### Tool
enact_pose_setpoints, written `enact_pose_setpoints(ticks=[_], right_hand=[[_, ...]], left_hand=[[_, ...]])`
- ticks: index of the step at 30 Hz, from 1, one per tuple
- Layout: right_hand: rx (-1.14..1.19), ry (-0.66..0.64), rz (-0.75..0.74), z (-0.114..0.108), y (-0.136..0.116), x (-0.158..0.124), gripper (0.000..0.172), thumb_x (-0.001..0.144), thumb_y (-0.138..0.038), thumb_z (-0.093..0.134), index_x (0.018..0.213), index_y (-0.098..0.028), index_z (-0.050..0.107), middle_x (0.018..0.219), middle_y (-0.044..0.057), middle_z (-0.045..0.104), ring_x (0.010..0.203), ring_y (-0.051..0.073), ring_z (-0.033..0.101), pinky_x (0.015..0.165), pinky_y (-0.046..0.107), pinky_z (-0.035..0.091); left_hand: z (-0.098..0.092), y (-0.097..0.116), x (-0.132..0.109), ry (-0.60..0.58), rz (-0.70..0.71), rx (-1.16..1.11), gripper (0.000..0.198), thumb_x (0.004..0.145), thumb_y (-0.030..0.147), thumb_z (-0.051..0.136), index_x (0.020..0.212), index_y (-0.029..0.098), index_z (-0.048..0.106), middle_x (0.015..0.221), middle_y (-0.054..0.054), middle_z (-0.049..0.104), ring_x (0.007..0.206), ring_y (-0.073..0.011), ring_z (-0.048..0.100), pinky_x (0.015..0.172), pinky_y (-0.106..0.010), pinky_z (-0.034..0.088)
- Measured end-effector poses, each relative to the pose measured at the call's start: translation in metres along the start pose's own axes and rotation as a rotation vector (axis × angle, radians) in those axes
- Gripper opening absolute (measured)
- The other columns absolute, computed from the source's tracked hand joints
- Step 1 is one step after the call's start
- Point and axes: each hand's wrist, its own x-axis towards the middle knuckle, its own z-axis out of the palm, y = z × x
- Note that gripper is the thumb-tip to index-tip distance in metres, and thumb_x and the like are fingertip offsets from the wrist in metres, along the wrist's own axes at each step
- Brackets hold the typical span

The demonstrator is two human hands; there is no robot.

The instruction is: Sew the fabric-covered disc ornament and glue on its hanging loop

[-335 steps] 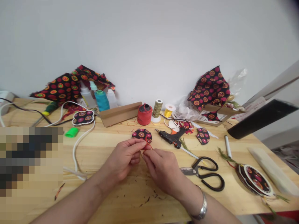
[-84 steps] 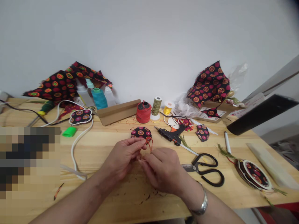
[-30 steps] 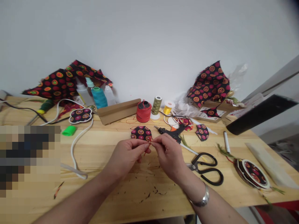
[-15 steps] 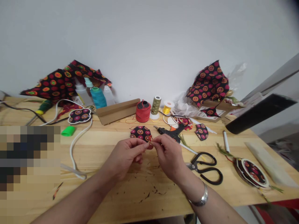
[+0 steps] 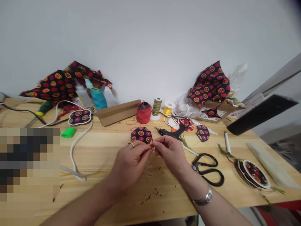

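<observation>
Left hand (image 5: 131, 161) and right hand (image 5: 171, 153) meet, fingertips pinched narrow on the red cord (image 5: 151, 141), a small loop poking up toward twelve o'clock! Most of it's hidden, so its long axis can't be called, and neither hand is clearly nearer. Just beyond, at eleven, the patterned disc (image 5: 141, 133), near edge tucked behind the fingers; glue gun (image 5: 169, 133) close at two, red spool (image 5: 144, 113) at twelve, scissors (image 5: 199, 172) at four, all on the tabletop (image 5: 131, 204)
</observation>
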Motion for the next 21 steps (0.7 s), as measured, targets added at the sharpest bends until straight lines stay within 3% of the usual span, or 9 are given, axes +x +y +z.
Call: enact_pose_setpoints(ticks=[3,6,21], right_hand=[[0.138,-0.037,0.083,0.0006,0.0003,0.0015,0.015,0.066,-0.028,0.066,0.065,-0.014,0.061,0.046,-0.005,0.052,0.042,0.006,0.041,0.043,0.019,0.027],[0.255,-0.073,0.157,0.0013,-0.002,0.0008,0.018,0.064,-0.029,0.068,0.064,-0.013,0.061,0.047,-0.004,0.051,0.042,0.005,0.039,0.042,0.019,0.024],[0.428,-0.111,0.23,0.0014,-0.0019,0.0011,0.023,0.062,-0.03,0.072,0.064,-0.011,0.06,0.049,-0.003,0.051,0.042,0.003,0.036,0.04,0.017,0.018]], left_hand=[[0.0041,-0.0043,-0.0059,0.053,0.211,0.189,0.015,0.082,0.013,0.053,0.088,0.014,0.067,0.082,-0.007,0.068,0.068,-0.016,0.063,0.061,-0.027,0.05],[0.0058,-0.0056,-0.0071,0.063,0.305,0.269,0.015,0.082,0.012,0.053,0.09,0.012,0.065,0.083,-0.009,0.068,0.07,-0.0176,0.063,0.061,-0.029,0.052],[0.0081,-0.0072,-0.0088,0.092,0.494,0.446,0.019,0.077,0.005,0.053,0.093,0.007,0.063,0.087,-0.014,0.067,0.077,-0.0227,0.062,0.067,-0.036,0.053]])
